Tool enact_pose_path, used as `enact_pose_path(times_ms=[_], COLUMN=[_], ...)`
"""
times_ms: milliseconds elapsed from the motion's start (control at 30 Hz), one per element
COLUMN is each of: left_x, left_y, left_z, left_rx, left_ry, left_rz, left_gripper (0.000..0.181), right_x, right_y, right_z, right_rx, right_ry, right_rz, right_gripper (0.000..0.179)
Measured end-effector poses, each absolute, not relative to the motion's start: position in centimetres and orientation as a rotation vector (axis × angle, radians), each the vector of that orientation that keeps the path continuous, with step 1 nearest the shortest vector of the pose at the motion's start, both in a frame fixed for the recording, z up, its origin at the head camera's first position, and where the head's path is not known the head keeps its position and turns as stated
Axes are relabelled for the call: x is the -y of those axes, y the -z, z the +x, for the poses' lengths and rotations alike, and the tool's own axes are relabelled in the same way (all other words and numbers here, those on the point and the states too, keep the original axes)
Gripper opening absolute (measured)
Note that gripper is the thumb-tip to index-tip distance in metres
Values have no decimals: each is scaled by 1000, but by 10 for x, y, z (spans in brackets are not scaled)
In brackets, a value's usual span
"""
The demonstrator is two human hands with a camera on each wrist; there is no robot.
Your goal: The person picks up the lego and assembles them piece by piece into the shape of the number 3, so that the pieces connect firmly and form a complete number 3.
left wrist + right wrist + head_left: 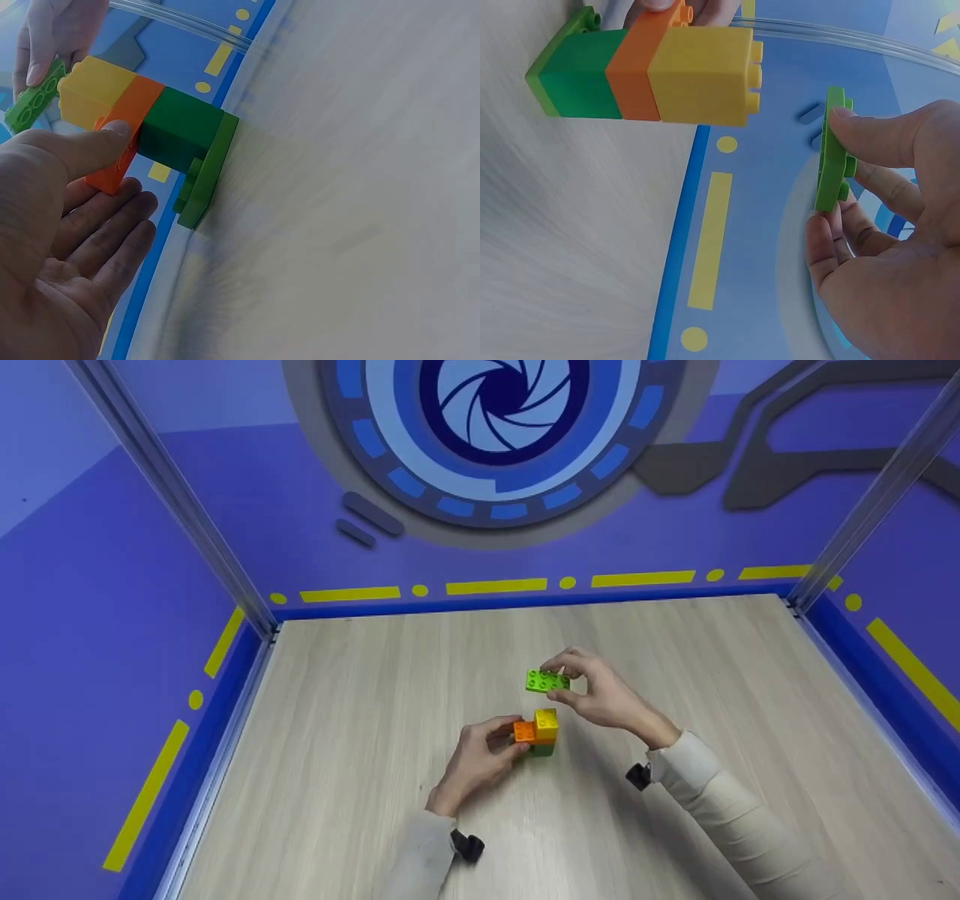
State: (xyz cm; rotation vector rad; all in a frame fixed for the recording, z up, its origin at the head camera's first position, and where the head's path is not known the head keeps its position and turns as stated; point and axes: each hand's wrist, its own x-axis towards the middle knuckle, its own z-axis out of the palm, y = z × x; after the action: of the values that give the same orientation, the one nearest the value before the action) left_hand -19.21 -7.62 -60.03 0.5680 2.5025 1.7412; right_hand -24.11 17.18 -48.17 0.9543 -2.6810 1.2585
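A small tower of toy bricks stands on the table. From bottom to top it has a light green flat brick (201, 191), a dark green block (180, 129), an orange brick (142, 105) and a yellow block (546, 720). The orange brick juts out to the left, and my left hand (480, 757) pinches that end between thumb and fingers. My right hand (604, 694) pinches a bright green flat brick (830, 154) by its edges, above and behind the tower. In the right wrist view this brick is apart from the yellow block's studs.
The pale wooden table (360, 682) meets a blue-purple back wall (247, 510) with yellow dashes. Metal posts (180, 502) stand at the back corners. A black wrist strap piece (469, 846) sits at my left sleeve.
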Motion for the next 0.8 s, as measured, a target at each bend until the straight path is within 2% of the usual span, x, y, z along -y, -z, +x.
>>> enact_pose_path(times_ms=[800], left_x=[77], left_y=[601], left_z=[-192], left_rx=[-2569], left_ry=[-1705], left_rz=[604], left_gripper=[45], right_x=[-164], right_y=[485], right_z=[-233], right_rx=[2673], right_ry=[-1317], right_rz=[1023], right_gripper=[28])
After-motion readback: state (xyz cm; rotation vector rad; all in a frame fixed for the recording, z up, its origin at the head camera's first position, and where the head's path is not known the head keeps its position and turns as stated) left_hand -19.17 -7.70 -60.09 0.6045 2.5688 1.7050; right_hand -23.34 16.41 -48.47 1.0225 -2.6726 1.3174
